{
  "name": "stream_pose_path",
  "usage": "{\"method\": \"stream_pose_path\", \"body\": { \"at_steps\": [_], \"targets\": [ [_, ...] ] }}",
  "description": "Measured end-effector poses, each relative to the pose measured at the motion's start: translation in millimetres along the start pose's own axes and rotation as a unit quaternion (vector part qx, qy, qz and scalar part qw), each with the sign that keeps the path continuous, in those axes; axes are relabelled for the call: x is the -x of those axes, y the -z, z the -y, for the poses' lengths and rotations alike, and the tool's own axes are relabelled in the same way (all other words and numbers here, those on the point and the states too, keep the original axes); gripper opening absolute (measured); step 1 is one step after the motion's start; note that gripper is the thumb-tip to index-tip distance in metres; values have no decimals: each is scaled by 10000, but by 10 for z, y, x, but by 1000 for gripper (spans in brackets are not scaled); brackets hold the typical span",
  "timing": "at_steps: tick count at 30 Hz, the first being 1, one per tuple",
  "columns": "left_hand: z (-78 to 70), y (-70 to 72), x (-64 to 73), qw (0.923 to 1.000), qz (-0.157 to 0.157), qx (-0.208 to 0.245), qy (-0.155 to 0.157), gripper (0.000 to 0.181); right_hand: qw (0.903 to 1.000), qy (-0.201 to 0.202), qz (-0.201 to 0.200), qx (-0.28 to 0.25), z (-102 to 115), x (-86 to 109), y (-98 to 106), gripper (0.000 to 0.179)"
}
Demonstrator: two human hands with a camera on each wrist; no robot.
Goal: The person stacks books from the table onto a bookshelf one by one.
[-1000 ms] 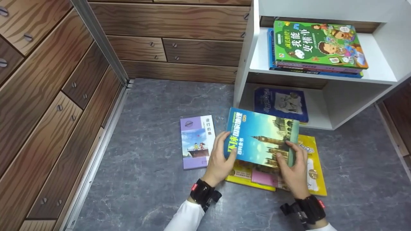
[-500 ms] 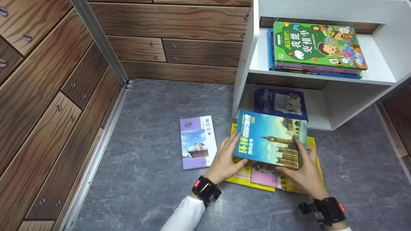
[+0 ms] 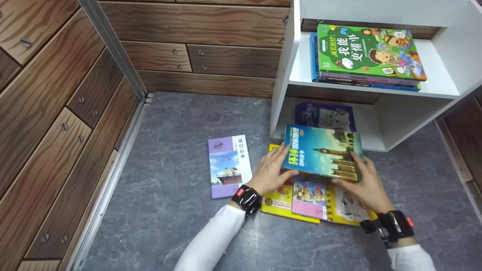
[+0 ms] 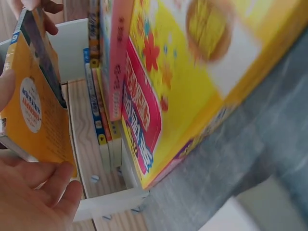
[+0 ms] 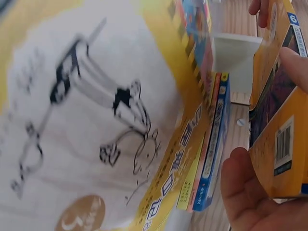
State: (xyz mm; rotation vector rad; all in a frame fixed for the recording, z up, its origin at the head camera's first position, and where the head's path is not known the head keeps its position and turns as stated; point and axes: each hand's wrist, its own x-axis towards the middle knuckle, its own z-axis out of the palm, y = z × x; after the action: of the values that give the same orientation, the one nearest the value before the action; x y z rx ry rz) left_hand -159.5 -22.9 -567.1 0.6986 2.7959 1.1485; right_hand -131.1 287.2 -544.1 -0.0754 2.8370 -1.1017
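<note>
Both hands hold a blue-covered book (image 3: 320,152) with a clock tower on its front. My left hand (image 3: 272,169) grips its left edge, thumb on the near side. At the right edge my right hand (image 3: 367,184) holds it, fingers on the far part of the edge and thumb at the near corner. The wrist views show the book's orange back cover (image 4: 41,103). Beneath it on the floor lie a yellow book (image 3: 276,205), a pink-edged book (image 3: 310,195) and a yellow book with a line drawing (image 3: 350,209), all partly hidden.
A purple and white book (image 3: 229,165) lies on the floor to the left. The white bookshelf (image 3: 280,82) bears a stack topped by a green book (image 3: 371,52). A dark blue book (image 3: 307,113) lies on its lower shelf, partly covered by the held book.
Both hands have carried the blue-covered book to the right and a little away, nearer the lower shelf. More of the books beneath now shows. The purple book has stayed put.
</note>
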Motion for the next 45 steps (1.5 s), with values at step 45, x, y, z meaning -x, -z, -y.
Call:
{"method": "stream_pose_path", "body": {
  "at_steps": [45],
  "targets": [
    [143, -361, -871, 9838, -662, -1628, 356, 58, 9928, -127, -564, 1049, -244, -914, -13, 77]
  ]
}}
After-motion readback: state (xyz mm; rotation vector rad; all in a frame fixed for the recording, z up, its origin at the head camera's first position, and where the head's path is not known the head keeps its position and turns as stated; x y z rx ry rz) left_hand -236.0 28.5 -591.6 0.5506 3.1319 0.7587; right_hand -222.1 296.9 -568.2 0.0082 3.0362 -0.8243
